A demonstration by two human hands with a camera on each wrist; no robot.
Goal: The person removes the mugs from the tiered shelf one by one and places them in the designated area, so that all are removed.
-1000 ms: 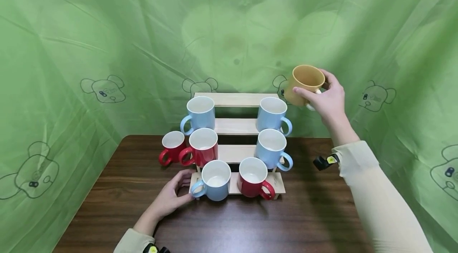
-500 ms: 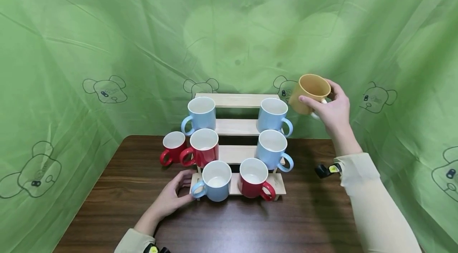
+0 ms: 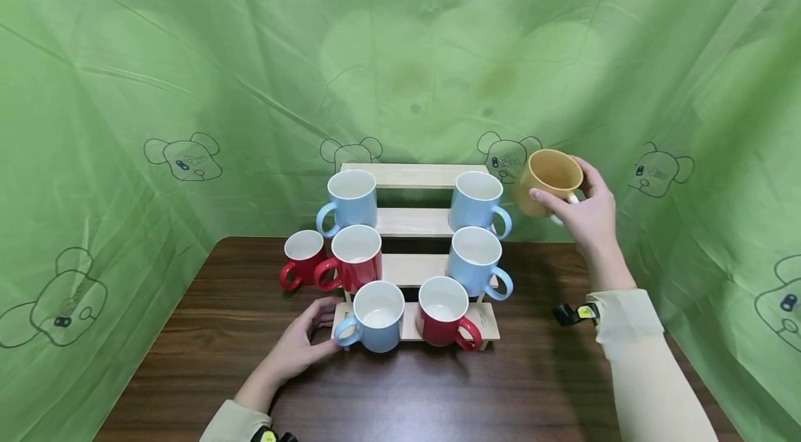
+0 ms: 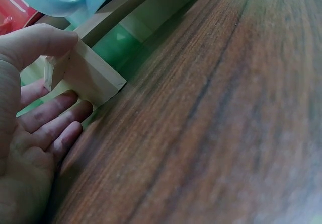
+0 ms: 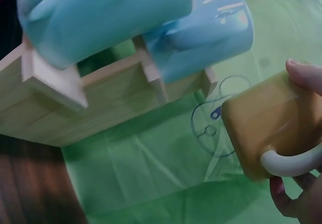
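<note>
My right hand (image 3: pixel 588 209) grips a yellow mug (image 3: pixel 539 185) by its rim and side, up in the air at the right of the top shelf. Its white handle (image 5: pixel 292 162) points back toward the palm in the right wrist view. Low on the left, my left hand (image 3: pixel 300 341) holds the front left end of a tiered wooden rack (image 3: pixel 413 268), thumb (image 4: pixel 60 40) on the board's edge and other fingers along its side. Beside that thumb a blue mug (image 3: pixel 378 317) stands on the lowest shelf, with a red mug (image 3: pixel 441 313) to its right.
Higher on the rack stand a red mug (image 3: pixel 358 261) at left and blue mugs (image 3: pixel 472 265) at right, plus a blue mug (image 3: pixel 355 202) at upper left. A smaller red mug (image 3: pixel 304 261) is left of the rack. Green cloth (image 3: pixel 250 80) hangs around the brown table (image 3: pixel 438 400).
My right hand has lowered the yellow mug and shifted it a little to the right. The left hand and the mugs on the rack stay where they were.
</note>
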